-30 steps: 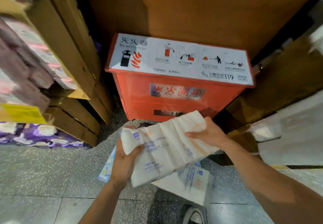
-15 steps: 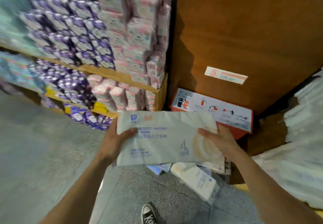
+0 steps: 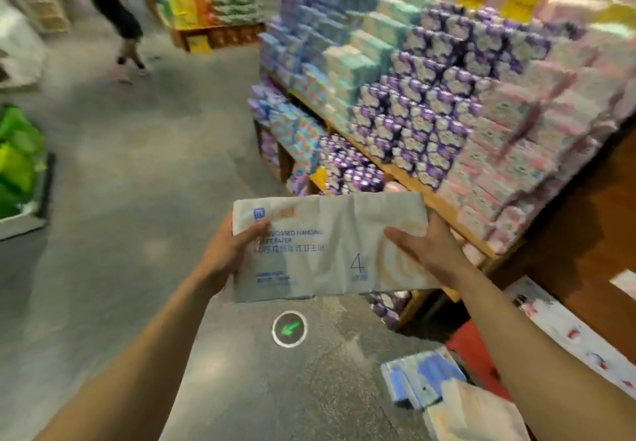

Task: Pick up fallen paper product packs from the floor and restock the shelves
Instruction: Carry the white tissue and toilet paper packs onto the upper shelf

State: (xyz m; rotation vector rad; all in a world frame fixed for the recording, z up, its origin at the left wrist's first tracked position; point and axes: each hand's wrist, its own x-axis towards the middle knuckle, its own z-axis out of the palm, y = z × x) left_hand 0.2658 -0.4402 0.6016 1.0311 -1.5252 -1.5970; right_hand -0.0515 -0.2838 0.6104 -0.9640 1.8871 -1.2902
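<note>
The left hand (image 3: 225, 256) grips the left end of a white paper pack (image 3: 330, 251), thumb curled over its printed face, holding it level above the grey floor (image 3: 137, 199). The right hand (image 3: 428, 251) clasps the pack's right end, just in front of the stocked wooden shelves (image 3: 402, 175). Two fallen packs (image 3: 420, 382) lie on the floor at lower right.

A shop aisle. Wooden shelves (image 3: 444, 196) hold stacked tissue packs (image 3: 423, 120) with yellow price tags (image 3: 519, 3). Grey floor (image 3: 137, 165).
</note>
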